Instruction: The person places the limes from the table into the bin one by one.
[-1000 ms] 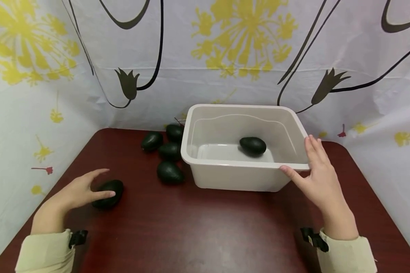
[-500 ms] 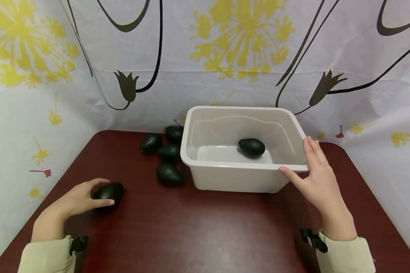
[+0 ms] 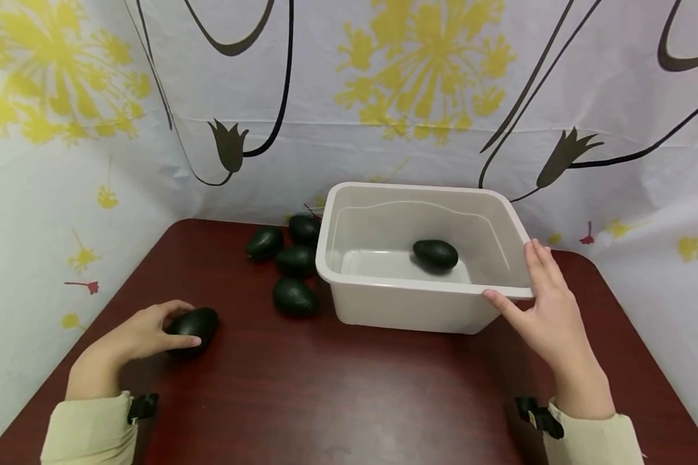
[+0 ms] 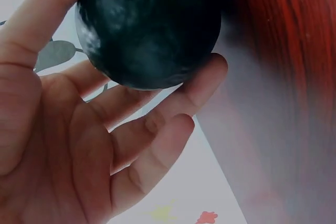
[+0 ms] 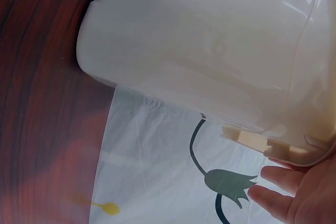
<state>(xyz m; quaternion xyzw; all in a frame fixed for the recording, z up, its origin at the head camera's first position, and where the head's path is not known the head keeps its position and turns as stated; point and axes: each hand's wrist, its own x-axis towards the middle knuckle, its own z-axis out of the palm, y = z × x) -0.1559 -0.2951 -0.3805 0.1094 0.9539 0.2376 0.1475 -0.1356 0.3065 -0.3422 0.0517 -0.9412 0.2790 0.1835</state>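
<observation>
In the head view, my left hand (image 3: 145, 330) grips a dark green avocado (image 3: 200, 323) at the left of the table, thumb on the near side and fingers round the far side. The left wrist view shows this avocado (image 4: 149, 30) close up between thumb and fingers. My right hand (image 3: 549, 310) rests on the right front corner of a light grey plastic tub (image 3: 407, 303), its fingers fairly straight along the right rim and its thumb at the front rim. One avocado (image 3: 436, 255) lies inside the tub. In the right wrist view, fingers (image 5: 273, 200) reach beneath the tub's rim.
Several more avocados (image 3: 295, 297) lie clustered just left of the tub. The dark red wooden table (image 3: 349, 394) ends at a white cloth (image 3: 302, 77) with yellow flowers and dark stems, which hangs behind and along both sides.
My left hand's fingers have closed round the avocado at the left, after hovering over it spread. The right hand stays at the tub's corner. The head view has shifted slightly.
</observation>
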